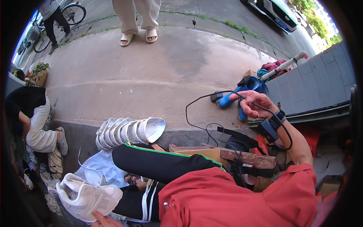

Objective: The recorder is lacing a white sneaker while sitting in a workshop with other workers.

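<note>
A white sneaker [89, 198] with a mesh upper is held at the lower left by my left hand [106, 221]. The thumb presses on the shoe's side, and the other fingers are mostly hidden. My right hand [254, 105] is raised at the right, its fingers loosely bent and apart. A thin black cable [204, 97] passes along its index finger, looping from a black device [268, 130] strapped at my wrist. Left of centre, several white shoe parts [130, 132] stand nested in a row beyond my knee. White strips [147, 200] lie across my black trouser leg.
A wooden bench [249, 158] stands at my right. Blue boots [228, 99] are beside the grey panel [317, 79]. A person in pale sandals [126, 39] stands ahead; another in light trousers [41, 130] sits at left. A white sheet [100, 164] lies near the sneaker.
</note>
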A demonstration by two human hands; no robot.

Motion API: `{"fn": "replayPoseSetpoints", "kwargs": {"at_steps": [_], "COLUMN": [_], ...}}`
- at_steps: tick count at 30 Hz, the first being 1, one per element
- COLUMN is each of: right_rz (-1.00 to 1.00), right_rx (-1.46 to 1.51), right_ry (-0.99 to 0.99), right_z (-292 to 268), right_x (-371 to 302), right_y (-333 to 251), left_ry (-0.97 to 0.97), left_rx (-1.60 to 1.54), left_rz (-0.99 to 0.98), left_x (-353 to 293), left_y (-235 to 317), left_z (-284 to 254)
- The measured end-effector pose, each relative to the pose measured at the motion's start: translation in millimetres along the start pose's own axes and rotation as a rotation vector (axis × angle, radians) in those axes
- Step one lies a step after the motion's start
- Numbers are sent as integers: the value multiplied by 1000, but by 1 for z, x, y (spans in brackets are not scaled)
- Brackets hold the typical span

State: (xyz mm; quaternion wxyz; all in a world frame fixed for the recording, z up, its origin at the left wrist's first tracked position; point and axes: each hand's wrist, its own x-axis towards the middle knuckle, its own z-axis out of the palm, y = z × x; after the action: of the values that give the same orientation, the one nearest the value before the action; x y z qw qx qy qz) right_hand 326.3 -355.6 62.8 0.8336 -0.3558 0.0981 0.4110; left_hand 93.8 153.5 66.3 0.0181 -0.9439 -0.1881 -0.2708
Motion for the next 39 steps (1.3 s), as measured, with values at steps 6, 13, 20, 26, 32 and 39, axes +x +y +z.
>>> {"fn": "replayPoseSetpoints", "kwargs": {"at_steps": [6, 13, 20, 26, 32, 39], "right_rz": [-219, -135, 71, -155, -48, 292], "right_rx": [-95, -404, -1575, -1365, -1083, -751], "right_ry": [19, 148, 269, -131, -661, -985], "right_z": [4, -22, -42, 18, 162, 235], "right_x": [-64, -53, 42, 173, 233, 231], "right_y": [-26, -46, -2, 49, 131, 198], "left_ry": [62, -112, 31, 284, 415, 120], "left_rx": [-900, -937, -1131, -1309, -1652, -2068], "left_rz": [-604, -543, -455, -647, -775, -938], "left_x": [18, 16, 18, 24, 6, -16], "left_y": [61, 66, 63, 53, 47, 45], "left_z": [-3, -12, -32, -55, -85, -55]}}
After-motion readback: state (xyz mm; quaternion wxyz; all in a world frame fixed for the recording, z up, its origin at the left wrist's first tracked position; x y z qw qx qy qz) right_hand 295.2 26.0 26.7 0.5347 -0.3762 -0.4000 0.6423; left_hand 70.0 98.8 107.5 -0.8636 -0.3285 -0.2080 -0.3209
